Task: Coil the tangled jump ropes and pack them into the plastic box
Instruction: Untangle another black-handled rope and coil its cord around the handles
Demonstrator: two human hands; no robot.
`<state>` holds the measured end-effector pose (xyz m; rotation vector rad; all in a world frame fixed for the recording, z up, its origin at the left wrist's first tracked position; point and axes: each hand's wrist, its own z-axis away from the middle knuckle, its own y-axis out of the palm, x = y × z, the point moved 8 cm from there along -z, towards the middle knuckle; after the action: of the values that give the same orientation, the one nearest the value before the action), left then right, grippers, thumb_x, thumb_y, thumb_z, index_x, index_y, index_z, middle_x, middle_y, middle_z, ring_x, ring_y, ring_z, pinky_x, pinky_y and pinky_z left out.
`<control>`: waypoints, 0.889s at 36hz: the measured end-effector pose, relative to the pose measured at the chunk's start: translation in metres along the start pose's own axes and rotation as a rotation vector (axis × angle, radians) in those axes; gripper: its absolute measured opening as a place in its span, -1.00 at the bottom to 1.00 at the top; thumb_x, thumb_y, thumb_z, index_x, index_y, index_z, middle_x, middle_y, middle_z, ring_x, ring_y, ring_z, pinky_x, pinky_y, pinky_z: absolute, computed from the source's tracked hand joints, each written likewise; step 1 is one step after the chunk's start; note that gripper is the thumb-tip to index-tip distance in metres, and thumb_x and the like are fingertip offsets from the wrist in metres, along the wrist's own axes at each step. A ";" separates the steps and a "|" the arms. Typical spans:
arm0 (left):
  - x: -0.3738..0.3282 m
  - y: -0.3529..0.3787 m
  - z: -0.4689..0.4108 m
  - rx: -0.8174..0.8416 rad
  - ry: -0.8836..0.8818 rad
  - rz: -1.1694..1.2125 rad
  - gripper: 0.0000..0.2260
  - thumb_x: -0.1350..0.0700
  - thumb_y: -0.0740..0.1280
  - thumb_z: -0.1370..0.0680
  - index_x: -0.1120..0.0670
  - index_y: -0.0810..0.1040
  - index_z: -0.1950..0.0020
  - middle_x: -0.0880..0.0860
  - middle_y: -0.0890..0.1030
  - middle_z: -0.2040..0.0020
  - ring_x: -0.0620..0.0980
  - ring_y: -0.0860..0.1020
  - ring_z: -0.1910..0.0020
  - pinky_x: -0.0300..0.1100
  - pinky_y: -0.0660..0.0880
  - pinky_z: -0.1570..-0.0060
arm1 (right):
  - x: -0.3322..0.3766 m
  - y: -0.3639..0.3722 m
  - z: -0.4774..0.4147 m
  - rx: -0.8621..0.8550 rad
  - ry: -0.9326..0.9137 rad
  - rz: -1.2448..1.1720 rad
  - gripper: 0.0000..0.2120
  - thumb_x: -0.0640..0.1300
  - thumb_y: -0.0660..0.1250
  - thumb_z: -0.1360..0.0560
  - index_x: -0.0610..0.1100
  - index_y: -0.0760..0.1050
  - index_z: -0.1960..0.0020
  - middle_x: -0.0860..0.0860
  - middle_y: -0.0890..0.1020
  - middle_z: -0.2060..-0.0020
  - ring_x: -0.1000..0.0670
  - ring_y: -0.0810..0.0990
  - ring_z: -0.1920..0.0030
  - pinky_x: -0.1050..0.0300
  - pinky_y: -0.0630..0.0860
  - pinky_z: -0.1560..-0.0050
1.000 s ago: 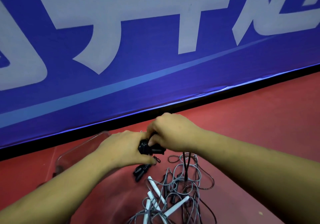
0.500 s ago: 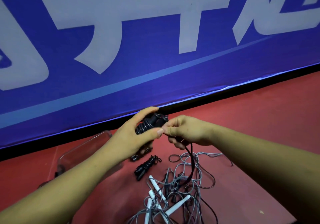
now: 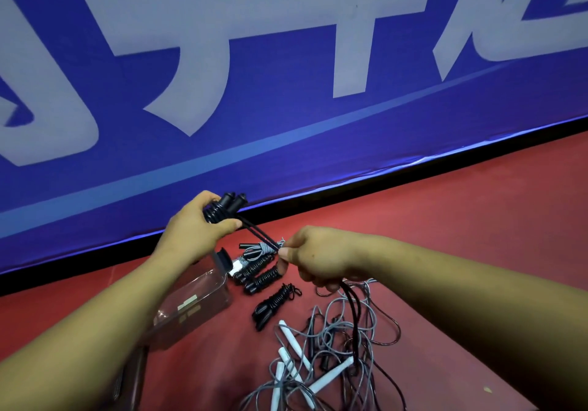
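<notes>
Drawing apart above the plastic box (image 3: 191,305), left hand (image 3: 194,235) grips the part-wound black jump rope (image 3: 222,208), right hand (image 3: 321,257) pinches its cord (image 3: 257,235) taut; another wrap likely.

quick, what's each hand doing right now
Left hand: gripping the black jump rope handles.
Right hand: pinching that rope's black cord.

Indoor sports hall, seen at floor level.
Red court floor (image 3: 477,219) meets a blue barrier banner (image 3: 381,136) printed with large pale characters; tangled jump ropes (image 3: 334,347) lie there.
</notes>
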<state>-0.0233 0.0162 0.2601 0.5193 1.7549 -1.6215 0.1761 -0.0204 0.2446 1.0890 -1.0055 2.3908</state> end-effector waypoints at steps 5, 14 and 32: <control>0.010 -0.007 -0.003 -0.044 0.032 -0.346 -0.70 -0.04 0.49 -0.46 -0.12 0.42 -0.07 0.01 0.62 0.11 0.10 0.53 0.12 -0.05 0.47 0.15 | 0.022 -0.006 0.008 -0.042 -0.114 0.131 -0.65 -0.02 0.13 -0.67 -0.17 0.59 0.09 -0.05 0.35 0.38 0.00 0.28 0.44 0.21 0.28 0.43; -0.005 0.063 0.027 0.356 0.251 -0.741 -0.53 -0.28 0.41 -0.33 -0.28 0.39 -0.20 -0.15 0.63 -0.04 0.00 0.61 -0.10 -0.13 0.53 0.06 | 0.057 -0.020 0.008 -0.261 -0.387 0.458 -0.82 -0.09 0.29 -0.57 -0.12 0.64 0.04 -0.05 0.67 0.21 -0.06 0.60 0.17 0.04 0.55 0.11; -0.061 0.078 0.065 0.486 0.064 0.615 -0.45 -0.23 0.49 -0.33 -0.01 0.42 -0.19 0.19 0.58 0.34 0.07 0.45 0.46 -0.18 0.38 0.44 | -0.027 -0.068 -0.003 -0.275 -0.158 -0.062 -0.88 -0.16 0.42 -0.53 -0.18 0.54 0.15 -0.11 0.40 0.40 0.11 0.27 0.55 0.30 0.20 0.54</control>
<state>0.0865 -0.0271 0.2493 1.2130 1.0619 -1.5623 0.2295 0.0290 0.2545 1.1981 -1.2891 2.0673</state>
